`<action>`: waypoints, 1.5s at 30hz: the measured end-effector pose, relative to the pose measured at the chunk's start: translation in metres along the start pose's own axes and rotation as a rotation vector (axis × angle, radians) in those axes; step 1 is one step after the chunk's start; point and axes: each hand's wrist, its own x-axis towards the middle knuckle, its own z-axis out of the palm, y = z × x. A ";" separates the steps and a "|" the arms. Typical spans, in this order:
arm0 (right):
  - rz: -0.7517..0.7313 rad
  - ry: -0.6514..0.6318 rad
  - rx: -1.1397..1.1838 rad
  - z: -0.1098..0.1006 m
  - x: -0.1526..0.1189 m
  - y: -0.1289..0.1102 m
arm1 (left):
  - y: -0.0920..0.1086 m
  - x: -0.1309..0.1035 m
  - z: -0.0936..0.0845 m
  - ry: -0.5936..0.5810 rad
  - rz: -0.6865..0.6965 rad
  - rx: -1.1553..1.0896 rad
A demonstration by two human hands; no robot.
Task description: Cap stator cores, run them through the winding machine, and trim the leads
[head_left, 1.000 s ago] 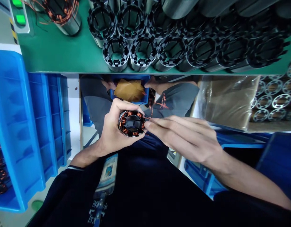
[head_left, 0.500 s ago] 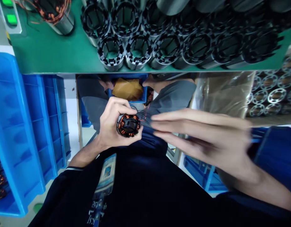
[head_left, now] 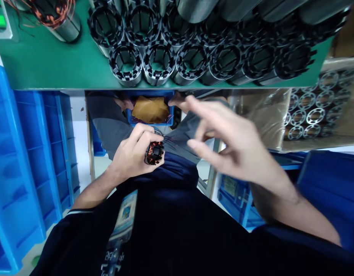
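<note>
My left hand (head_left: pixel 136 151) is wrapped round a motor stator (head_left: pixel 154 153) above my lap. Copper windings and black slot liners show at the stator's near end, and its far side is hidden by my fingers. Thin loose wires (head_left: pixel 168 128) trail away from its upper right. To the right of it hovers my right hand (head_left: pixel 228 138), slightly blurred, thumb and fingers apart and nothing between them. Apart from the stator, it also stays clear of the bench edge.
Several unwound stator cores (head_left: pixel 127 63) stand in rows on the green bench (head_left: pixel 64 73). A wound stator (head_left: pixel 62 23) sits at the back left. Blue crates (head_left: pixel 24 161) line the left side. A box of metal rings (head_left: pixel 315 115) lies right. Between my legs is a blue bin (head_left: pixel 171 111).
My right hand has moved left and up, its fingers now curved and spread rather than straight. My left hand has tilted the stator slightly. The whole view has shifted a little.
</note>
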 end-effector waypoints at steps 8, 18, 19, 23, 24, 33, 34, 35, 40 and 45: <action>-0.047 -0.280 -0.006 0.026 0.007 -0.021 | 0.020 0.012 -0.003 0.019 0.044 -0.142; -0.254 -0.421 0.008 -0.020 0.014 -0.031 | 0.004 0.009 0.010 -0.509 -0.497 -1.210; -0.186 -0.430 0.039 -0.015 0.010 -0.027 | 0.003 -0.003 0.014 -0.639 -0.566 -1.310; 0.403 -0.380 0.672 0.024 -0.019 -0.009 | -0.008 -0.049 0.013 -0.338 -0.455 -1.109; 0.542 -0.342 0.848 0.036 -0.026 -0.006 | -0.012 -0.054 0.013 -0.216 -0.422 -1.011; -0.167 -0.226 0.030 0.024 -0.017 -0.022 | -0.011 -0.016 0.026 -0.305 -0.081 -0.773; -0.256 -0.243 -0.089 0.010 -0.013 -0.024 | -0.005 -0.011 0.021 -0.458 -0.163 -0.883; -0.312 -0.283 -0.162 -0.005 -0.009 -0.025 | 0.001 -0.005 0.015 -0.592 -0.218 -0.958; -0.202 -0.371 -0.260 -0.056 0.002 -0.028 | 0.016 0.015 -0.018 -0.437 -0.106 -0.408; 0.502 -0.790 0.656 -0.025 -0.008 -0.013 | 0.015 0.030 -0.027 -0.236 0.437 -0.058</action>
